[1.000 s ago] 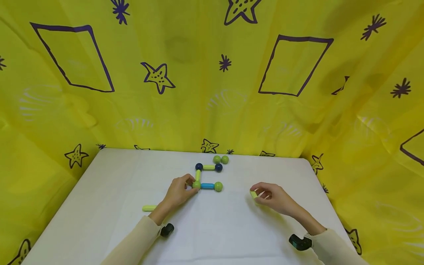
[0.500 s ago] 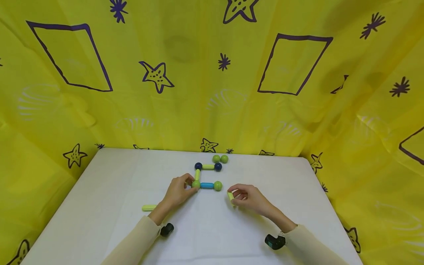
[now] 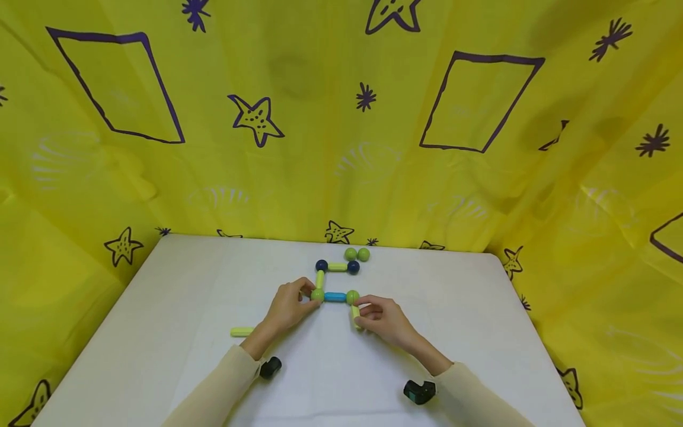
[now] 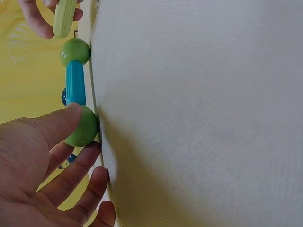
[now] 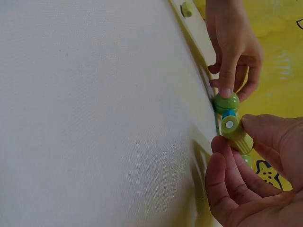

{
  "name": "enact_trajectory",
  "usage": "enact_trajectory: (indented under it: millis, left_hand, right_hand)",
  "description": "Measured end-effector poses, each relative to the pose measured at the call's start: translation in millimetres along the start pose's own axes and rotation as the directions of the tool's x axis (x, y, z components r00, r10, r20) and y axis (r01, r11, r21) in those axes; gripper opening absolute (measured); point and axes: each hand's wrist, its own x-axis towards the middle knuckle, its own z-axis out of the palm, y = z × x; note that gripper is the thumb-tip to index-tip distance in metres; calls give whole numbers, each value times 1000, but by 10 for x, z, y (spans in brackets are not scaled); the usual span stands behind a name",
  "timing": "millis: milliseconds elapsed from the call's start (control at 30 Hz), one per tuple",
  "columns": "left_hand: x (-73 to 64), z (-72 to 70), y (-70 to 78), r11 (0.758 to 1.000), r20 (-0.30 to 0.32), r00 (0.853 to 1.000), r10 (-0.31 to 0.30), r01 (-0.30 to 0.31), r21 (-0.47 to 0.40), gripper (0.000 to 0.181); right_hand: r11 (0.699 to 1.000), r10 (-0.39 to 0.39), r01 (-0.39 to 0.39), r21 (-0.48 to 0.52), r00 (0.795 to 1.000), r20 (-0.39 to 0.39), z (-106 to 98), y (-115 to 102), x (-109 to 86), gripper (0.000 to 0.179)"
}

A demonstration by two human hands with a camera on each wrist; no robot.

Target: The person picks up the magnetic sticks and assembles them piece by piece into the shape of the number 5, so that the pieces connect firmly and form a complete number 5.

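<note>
My left hand [image 3: 290, 305] pinches a green ball [image 4: 84, 126] at the near left corner of a flat magnetic ball-and-rod shape. From that ball a blue rod [image 3: 335, 297] runs right to another green ball [image 4: 75, 52], and a yellow-green rod [image 3: 319, 279] runs back to a dark blue ball [image 3: 322, 265]. A further yellow-green rod [image 3: 337, 267] joins it to a second dark blue ball [image 3: 353, 267]. Between thumb and fingers my right hand [image 3: 388, 323] holds a loose yellow-green rod [image 5: 236, 135], its far end close by the right green ball; whether they touch I cannot tell.
Two loose green balls [image 3: 357, 254] sit behind the shape. Another yellow-green rod [image 3: 242, 332] lies by my left forearm, partly covered by it. A yellow patterned curtain [image 3: 299, 148] hangs around the back and sides of the white table [image 3: 160, 308].
My right hand has carried its yellow-green rod leftward, from the right part of the table to beside the right green ball. The left hand stays on its ball.
</note>
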Motion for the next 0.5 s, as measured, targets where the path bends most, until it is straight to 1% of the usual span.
enact_trajectory:
  millis: [100, 267, 367, 500]
  left_hand:
    - [-1, -1, 3, 1000, -2, 1000, 5, -5, 3, 24]
    - [-8, 2, 0, 1000, -5, 1000, 6, -5, 3, 24]
    - [-7, 3, -1, 1000, -5, 1000, 4, -4, 7, 24]
    - [2, -2, 2, 1000, -2, 1000, -6, 6, 13, 25]
  right_hand:
    - [1000, 17, -16, 16, 999, -30, 44, -9, 23, 32]
    - [996, 80, -77, 49, 994, -80, 102, -8, 65, 31]
    - [994, 103, -98, 56, 990, -92, 123, 7, 84, 29]
    - [993, 113, -110, 39, 989, -97, 133, 29, 96, 28]
